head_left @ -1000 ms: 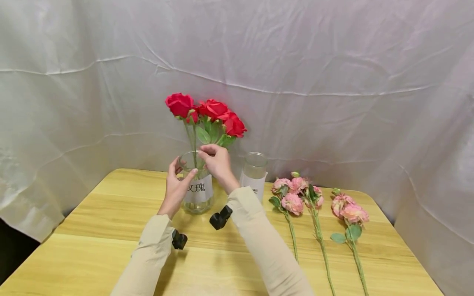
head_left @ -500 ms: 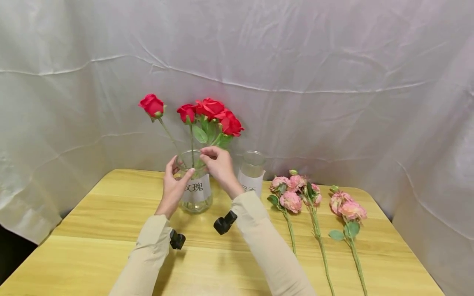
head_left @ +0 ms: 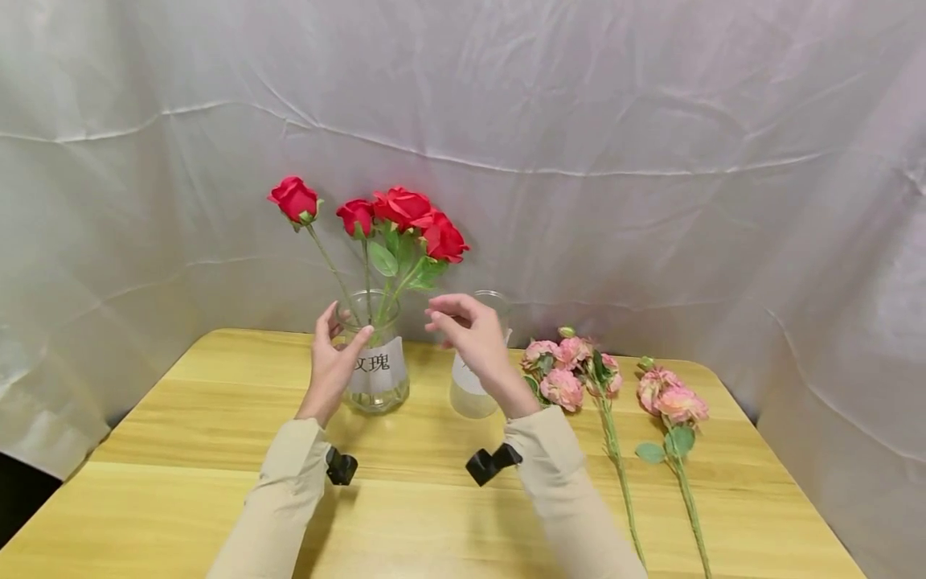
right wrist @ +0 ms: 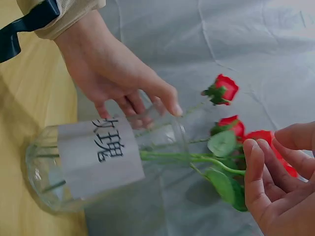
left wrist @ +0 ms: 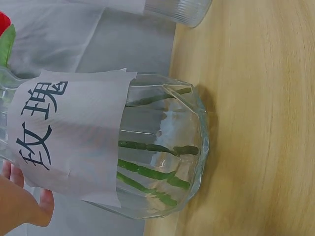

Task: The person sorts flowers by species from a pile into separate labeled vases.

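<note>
A glass vase (head_left: pixel 376 400) with a white paper label (left wrist: pixel 74 132) in black Chinese characters stands upright on the table. My left hand (head_left: pixel 334 366) holds it round the neck from the left, thumb in front and fingers behind. Several red roses (head_left: pixel 403 207) stand in it, one leaning left and the others upright or leaning right. Their green stems (left wrist: pixel 147 169) reach the vase bottom in the left wrist view. My right hand (head_left: pixel 473 342) is in the air right of the vase, fingers loosely bent and holding nothing. It partly hides a second glass vase (head_left: pixel 473 404).
Pink flowers (head_left: pixel 563 388) on long stems lie on the wooden table (head_left: pixel 217 426) at the right, with another pink flower stem (head_left: pixel 683 404) farther right. A grey cloth (head_left: pixel 579 96) hangs behind the table. A black wrist camera (head_left: pixel 493 465) sits at my right cuff.
One rose has tipped over to the left in the vase. My right hand has let go of the stems and moved right, in front of the second vase. My left hand keeps its hold.
</note>
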Demonstrator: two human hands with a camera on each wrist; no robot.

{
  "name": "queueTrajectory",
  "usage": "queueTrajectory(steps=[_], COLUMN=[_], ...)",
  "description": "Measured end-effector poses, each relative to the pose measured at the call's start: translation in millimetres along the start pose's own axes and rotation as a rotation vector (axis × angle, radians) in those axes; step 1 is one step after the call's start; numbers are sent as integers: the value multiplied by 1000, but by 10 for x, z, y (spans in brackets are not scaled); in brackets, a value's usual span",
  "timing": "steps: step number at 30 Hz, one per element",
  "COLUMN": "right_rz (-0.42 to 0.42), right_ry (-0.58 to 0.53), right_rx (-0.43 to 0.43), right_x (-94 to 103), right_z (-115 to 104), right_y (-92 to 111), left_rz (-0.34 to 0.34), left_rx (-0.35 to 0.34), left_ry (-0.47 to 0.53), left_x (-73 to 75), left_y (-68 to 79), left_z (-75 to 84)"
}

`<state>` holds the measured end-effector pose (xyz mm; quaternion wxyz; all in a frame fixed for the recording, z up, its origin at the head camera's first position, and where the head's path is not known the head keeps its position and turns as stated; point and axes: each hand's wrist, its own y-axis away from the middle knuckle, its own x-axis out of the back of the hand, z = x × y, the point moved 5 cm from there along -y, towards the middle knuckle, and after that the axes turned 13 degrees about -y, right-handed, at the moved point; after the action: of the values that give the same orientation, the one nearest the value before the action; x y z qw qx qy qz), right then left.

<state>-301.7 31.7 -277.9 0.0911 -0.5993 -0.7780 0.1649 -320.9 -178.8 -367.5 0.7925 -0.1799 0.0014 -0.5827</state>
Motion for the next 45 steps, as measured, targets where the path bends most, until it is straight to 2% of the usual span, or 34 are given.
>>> queueTrajectory(steps=[8,16,22,27,34,45], right_rz=[-39,31,129,166,189,224], right_ry=[35,46,62,83,89,187], right_rx=[34,11,-38,-84,-141,-236], right_x=[287,678,1098,1364,1598,1905], right_z=[-174,-223,-133,-49,77,280], right_y=[180,322,485,619,771,953], left_rz=[-5,-12,-13,9,34,31], left_rx=[9,6,7,8,-7,9], left_ry=[8,-12,-8,-18,-29,-26], left_x=[-32,-33,-22,44,105,57], left_y=[-7,-16,5,23,2,9], left_z=[11,-11,-32,-32,-15,-24])
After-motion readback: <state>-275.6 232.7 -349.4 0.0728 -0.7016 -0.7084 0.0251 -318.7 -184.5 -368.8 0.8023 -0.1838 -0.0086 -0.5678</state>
